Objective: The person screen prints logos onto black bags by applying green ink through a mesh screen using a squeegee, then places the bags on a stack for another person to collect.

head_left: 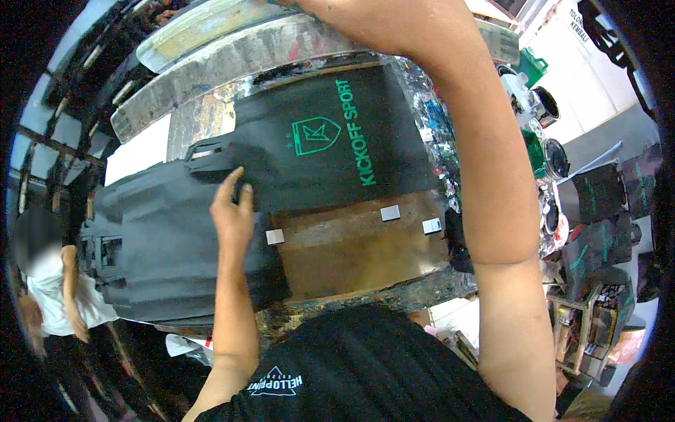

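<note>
A flat black fabric bag (387, 105) with a green shield emblem and green lettering lies on the work table. Near its left end is a cut-out handle (211, 150). Beside it, on the left, spreads a pile of plain black bags (162, 246). My left hand (235, 207) is over the edge where pile and printed bag meet, fingers apart and nothing in them; whether the fingertips touch the cloth I cannot tell. My right arm reaches up to the top edge, where only part of my right hand (344, 17) shows, its fingers out of sight. Close below it runs a long grey, paint-stained bar (260, 77).
A brown board (351, 260) with small white tabs lies on the near side. Paint pots and a green container (533, 67) stand at the right. More green-printed black pieces (598, 193) lie beyond. A person (63, 295) stands at the far left.
</note>
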Motion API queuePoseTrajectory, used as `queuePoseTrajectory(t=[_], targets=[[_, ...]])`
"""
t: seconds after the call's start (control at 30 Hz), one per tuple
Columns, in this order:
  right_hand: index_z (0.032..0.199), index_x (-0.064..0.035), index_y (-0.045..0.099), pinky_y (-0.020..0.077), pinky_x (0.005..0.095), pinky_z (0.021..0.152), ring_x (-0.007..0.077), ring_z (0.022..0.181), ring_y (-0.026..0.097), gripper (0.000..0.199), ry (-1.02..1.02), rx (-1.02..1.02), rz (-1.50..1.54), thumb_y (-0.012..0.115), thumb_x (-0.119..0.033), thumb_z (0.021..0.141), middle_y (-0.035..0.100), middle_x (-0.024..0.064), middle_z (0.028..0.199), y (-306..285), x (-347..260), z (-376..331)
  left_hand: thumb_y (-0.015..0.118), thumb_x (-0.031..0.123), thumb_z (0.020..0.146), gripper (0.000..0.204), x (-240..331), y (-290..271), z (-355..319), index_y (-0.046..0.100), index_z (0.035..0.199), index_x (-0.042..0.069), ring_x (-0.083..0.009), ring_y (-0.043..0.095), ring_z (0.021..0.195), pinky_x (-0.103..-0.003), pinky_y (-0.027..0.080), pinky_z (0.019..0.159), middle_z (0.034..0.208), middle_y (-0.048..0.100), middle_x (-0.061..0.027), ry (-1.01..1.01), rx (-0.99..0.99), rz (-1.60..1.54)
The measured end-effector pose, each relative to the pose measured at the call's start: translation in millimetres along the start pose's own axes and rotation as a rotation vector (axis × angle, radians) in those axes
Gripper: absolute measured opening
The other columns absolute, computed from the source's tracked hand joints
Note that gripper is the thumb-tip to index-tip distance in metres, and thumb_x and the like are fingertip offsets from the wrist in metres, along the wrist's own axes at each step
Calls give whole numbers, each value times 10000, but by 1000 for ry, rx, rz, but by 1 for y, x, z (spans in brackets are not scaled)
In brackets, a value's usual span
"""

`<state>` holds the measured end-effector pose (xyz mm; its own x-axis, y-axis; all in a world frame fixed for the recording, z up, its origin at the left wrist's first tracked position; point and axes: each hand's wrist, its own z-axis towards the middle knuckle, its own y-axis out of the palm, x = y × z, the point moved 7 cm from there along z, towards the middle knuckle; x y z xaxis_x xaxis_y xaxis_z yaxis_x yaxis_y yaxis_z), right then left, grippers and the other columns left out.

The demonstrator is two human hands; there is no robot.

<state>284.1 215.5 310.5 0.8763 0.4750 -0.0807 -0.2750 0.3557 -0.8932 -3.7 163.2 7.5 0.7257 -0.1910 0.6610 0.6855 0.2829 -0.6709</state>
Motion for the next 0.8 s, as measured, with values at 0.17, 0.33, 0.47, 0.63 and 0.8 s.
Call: queuePoseTrajectory(t=[0.17, 0.33, 0.47, 0.63, 0.8], targets=[[839, -103, 651, 502, 343, 639, 152, 662, 549, 782, 51, -81, -80, 290, -764, 1050, 557, 13, 689, 9, 3, 12, 687, 36, 985, 343, -11, -126, 47, 709, 1322, -28, -164, 667, 1157, -295, 497, 1036, 1271, 742, -113, -152, -7, -236], [847, -88, 616, 493, 292, 642, 135, 681, 525, 816, 115, -129, -89, 253, -791, 1042, 557, 17, 726, 8, -3, 8, 686, 36, 990, 391, -66, -275, 11, 665, 1370, -56, -145, 646, 1175, -272, 481, 1046, 1339, 704, -109, -258, 56, -251], [834, -78, 623, 502, 336, 699, 157, 743, 559, 840, 138, -51, -152, 282, -822, 1019, 578, 37, 746, 16, 5, 9, 657, 17, 1010, 402, -138, -373, -38, 631, 1403, -67, -152, 643, 1201, -279, 489, 1046, 1392, 675, -120, -371, 158, -225], [779, -88, 625, 481, 375, 722, 195, 748, 558, 799, 157, 16, -118, 357, -802, 1017, 597, 55, 750, 12, 5, 5, 782, 326, 953, 631, -162, -440, -109, 604, 1424, -55, -428, 559, 1336, -490, 435, 1127, 1459, 570, -296, -513, 779, 1145], [772, -87, 616, 482, 380, 712, 195, 721, 527, 793, 108, 49, -153, 361, -797, 1019, 569, 46, 729, 18, 2, 5, 818, 250, 844, 552, 22, -188, -134, 691, 1350, 68, -365, 533, 1393, -540, 356, 1205, 1391, 659, -154, 330, 24, 378]])
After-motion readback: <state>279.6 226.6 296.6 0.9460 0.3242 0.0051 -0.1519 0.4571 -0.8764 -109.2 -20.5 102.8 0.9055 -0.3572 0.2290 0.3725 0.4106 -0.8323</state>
